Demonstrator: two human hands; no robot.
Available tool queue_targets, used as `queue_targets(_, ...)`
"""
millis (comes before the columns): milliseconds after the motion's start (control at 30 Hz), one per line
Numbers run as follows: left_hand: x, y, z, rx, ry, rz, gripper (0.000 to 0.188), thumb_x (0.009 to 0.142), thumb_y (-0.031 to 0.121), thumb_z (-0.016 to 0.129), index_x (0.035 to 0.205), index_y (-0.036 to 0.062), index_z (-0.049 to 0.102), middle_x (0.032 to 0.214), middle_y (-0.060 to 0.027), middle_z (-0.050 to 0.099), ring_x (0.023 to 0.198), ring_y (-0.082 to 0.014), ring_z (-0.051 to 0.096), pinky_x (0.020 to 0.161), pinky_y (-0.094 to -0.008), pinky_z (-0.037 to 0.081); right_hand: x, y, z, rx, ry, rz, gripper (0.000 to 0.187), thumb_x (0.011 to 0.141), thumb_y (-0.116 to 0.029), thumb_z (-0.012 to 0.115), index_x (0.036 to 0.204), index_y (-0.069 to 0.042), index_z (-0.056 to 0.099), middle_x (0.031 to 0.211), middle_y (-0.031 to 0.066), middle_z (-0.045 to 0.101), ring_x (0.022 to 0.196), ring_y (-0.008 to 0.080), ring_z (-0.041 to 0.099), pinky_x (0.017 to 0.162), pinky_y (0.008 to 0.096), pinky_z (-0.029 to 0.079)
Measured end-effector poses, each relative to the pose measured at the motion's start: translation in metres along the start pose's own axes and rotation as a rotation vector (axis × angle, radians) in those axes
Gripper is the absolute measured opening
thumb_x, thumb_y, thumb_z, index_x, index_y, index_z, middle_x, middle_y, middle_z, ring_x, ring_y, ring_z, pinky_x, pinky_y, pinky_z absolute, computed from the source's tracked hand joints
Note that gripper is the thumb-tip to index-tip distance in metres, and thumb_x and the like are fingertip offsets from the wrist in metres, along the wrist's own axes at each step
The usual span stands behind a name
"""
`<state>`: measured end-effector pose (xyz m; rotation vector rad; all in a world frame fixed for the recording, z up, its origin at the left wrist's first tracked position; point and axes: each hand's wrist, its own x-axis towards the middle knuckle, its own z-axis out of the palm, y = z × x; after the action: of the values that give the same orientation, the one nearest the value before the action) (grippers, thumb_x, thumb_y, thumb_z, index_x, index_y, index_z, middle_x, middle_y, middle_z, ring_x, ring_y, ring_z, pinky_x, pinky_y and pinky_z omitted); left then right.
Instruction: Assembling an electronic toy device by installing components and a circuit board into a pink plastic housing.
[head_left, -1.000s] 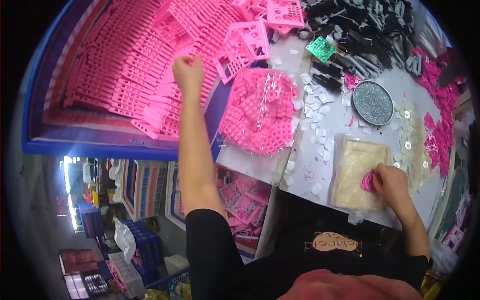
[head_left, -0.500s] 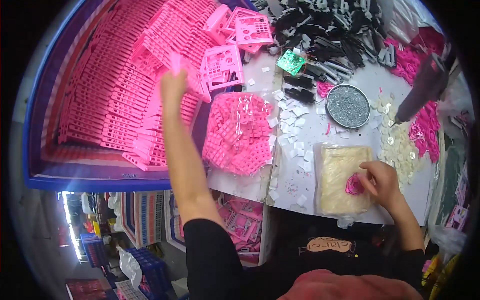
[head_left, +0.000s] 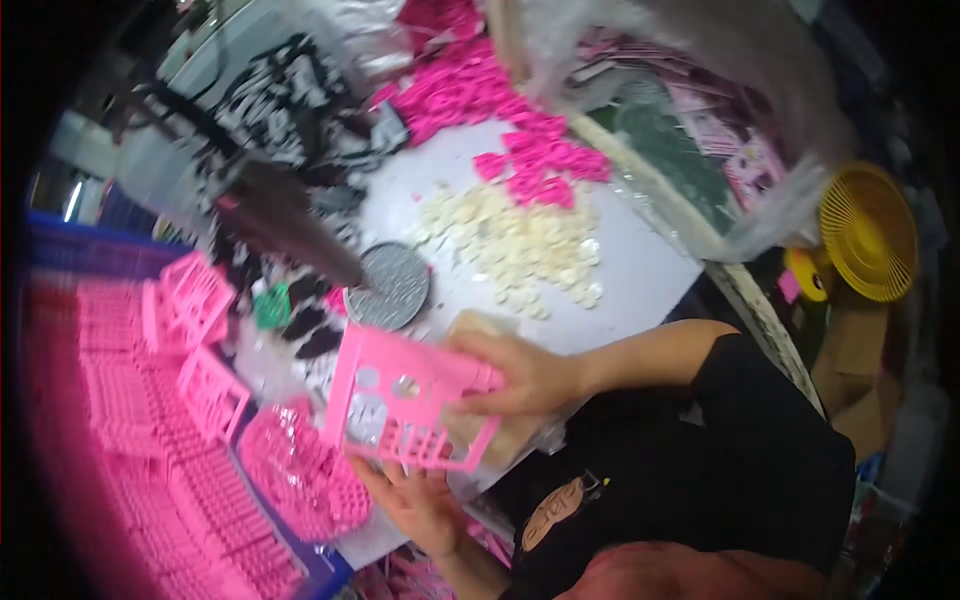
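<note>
My right hand (head_left: pixel 520 375) grips a pink plastic housing panel (head_left: pixel 405 352) by its right side, fingers wrapped round the edge. The panel is tilted and has round holes and a grid of small openings. Just below its lower edge is my left hand (head_left: pixel 420 508), fingers stretched out and apart; whether they touch the panel I cannot tell. Under the panel and my right hand lies a beige pad in clear wrap (head_left: pixel 510 437), mostly hidden.
A blue-rimmed bin of stacked pink panels (head_left: pixel 130 430) stands at left, beside a bag of pink button pieces (head_left: pixel 300 470). Beyond are a round tin of grey granules (head_left: pixel 390 285), whitish discs (head_left: pixel 520 250) and magenta parts (head_left: pixel 450 90). A dark tool (head_left: pixel 285 220) hangs over the table.
The view has swung to the right. My left hand has come away from the bin, and a pink panel is now in my right hand above the pad.
</note>
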<state>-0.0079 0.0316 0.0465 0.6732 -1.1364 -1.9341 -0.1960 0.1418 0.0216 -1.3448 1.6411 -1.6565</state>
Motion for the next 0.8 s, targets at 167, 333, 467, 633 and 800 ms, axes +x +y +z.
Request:
queue_targets(167, 0.008, -0.012, -0.02, 0.227, -0.097, 0.099, 0.084, 0.093, -0.005, 0.053, 0.163, 0.0193, 0.015, 0.14, -0.0142, 0.052, 0.074, -0.0075, 0.055, 0.053, -0.0177, 0.04, -0.002, 0.015, -0.093, 0.036, -0.286, 0.225, 0.042, 0.089, -0.027, 0.071, 0.123, -0.006, 0.061, 0.105, 0.0133, 0.069, 0.098, 0.024, 0.066, 0.087, 0.039, 0.052)
queue_targets(333, 0.012, 0.001, -0.036, 0.36, -0.023, 0.014, 0.071, 0.089, -0.009, 0.052, 0.155, 0.0123, 0.037, 0.139, -0.0104, 0.053, 0.073, -0.0046, 0.054, 0.051, -0.0156, 0.037, 0.027, 0.083, -0.353, -1.306, 0.489, 0.392, 0.031, 0.086, -0.014, 0.063, 0.116, -0.009, 0.067, 0.107, 0.0132, 0.069, 0.105, 0.0311, 0.064, 0.088, 0.0435, 0.053)
queue_targets(467, 0.008, -0.01, -0.028, 0.421, -0.066, -0.013, 0.061, 0.092, -0.008, 0.054, 0.15, 0.0055, 0.042, 0.132, -0.0116, 0.057, 0.075, -0.0082, 0.056, 0.055, -0.0178, 0.041, 0.053, 0.123, -0.437, -1.951, 0.455, 0.292, 0.043, 0.083, -0.012, 0.061, 0.126, -0.016, 0.062, 0.124, 0.0078, 0.06, 0.124, 0.0312, 0.052, 0.093, 0.0434, 0.052)
queue_targets(633, -0.004, -0.003, -0.024, 0.534, 0.042, -0.032, 0.063, 0.09, -0.008, 0.054, 0.15, 0.009, 0.043, 0.135, -0.0083, 0.054, 0.07, -0.0052, 0.052, 0.051, -0.017, 0.037, 0.116, 0.155, -0.452, -2.118, 0.445, 0.417, 0.052, 0.081, -0.018, 0.069, 0.133, -0.016, 0.062, 0.136, 0.0109, 0.058, 0.126, 0.0326, 0.053, 0.105, 0.0469, 0.045)
queue_targets(800, -0.003, -0.001, -0.045, 0.515, 0.073, -0.043, 0.063, 0.09, -0.008, 0.053, 0.149, 0.0096, 0.043, 0.134, -0.0072, 0.055, 0.064, -0.0041, 0.049, 0.048, -0.0174, 0.035, 0.116, 0.14, -0.482, -1.728, 0.252, 0.377, 0.073, 0.064, -0.013, 0.084, 0.133, -0.019, 0.061, 0.127, 0.0144, 0.064, 0.119, 0.0336, 0.061, 0.1, 0.0441, 0.05)
